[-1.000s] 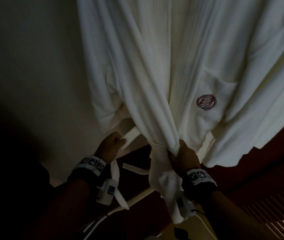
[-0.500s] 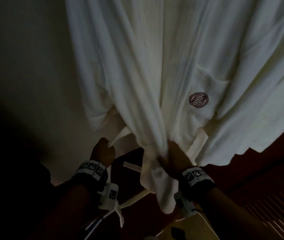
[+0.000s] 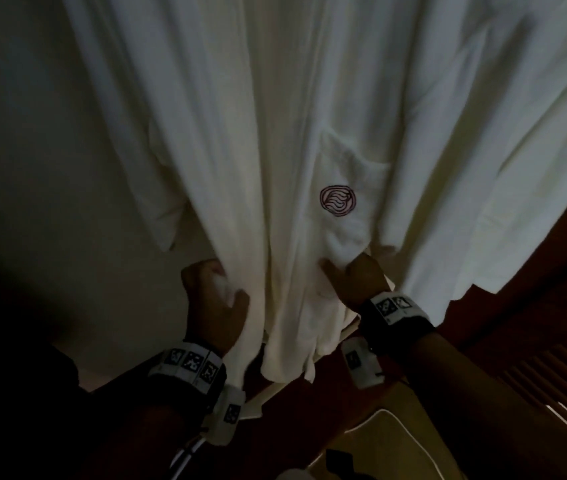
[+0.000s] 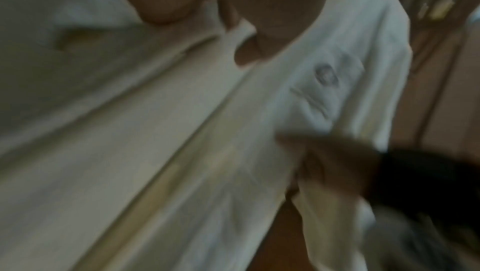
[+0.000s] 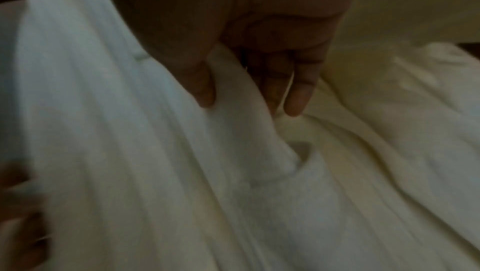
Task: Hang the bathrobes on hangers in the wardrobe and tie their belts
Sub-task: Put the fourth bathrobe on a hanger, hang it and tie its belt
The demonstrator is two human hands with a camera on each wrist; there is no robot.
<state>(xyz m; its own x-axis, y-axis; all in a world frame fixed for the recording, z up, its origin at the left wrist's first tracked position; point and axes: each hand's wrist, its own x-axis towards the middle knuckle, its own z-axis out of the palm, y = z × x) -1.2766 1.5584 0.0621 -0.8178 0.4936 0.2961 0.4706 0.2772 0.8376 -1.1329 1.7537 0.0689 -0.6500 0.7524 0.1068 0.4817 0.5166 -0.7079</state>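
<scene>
While both wrists sit low at the bottom of the head view, each with a strap [image 3: 188,363] covered in black-and-white markers, the hands are up on the robe [image 3: 275,133]. Left hand [image 3: 214,306] is balled into a fist around a bunch of the left front panel, thumb clamped over the cloth. Right hand [image 3: 361,275] has a fold of the right front pinched between thumb and fingers [image 5: 298,99], pretty clear from its own wrist cam; it's just below the pocket [image 3: 348,188]. That pocket has a round dark red logo [image 3: 338,200] stitched on. Robe is white, hanging straight down with its lower edge ending near the hands. Can't pick out the belt for sure in this dim light. Behind it on the left is a pale wall [image 3: 33,133], on the right dark reddish wood [image 3: 534,306] with slats.
</scene>
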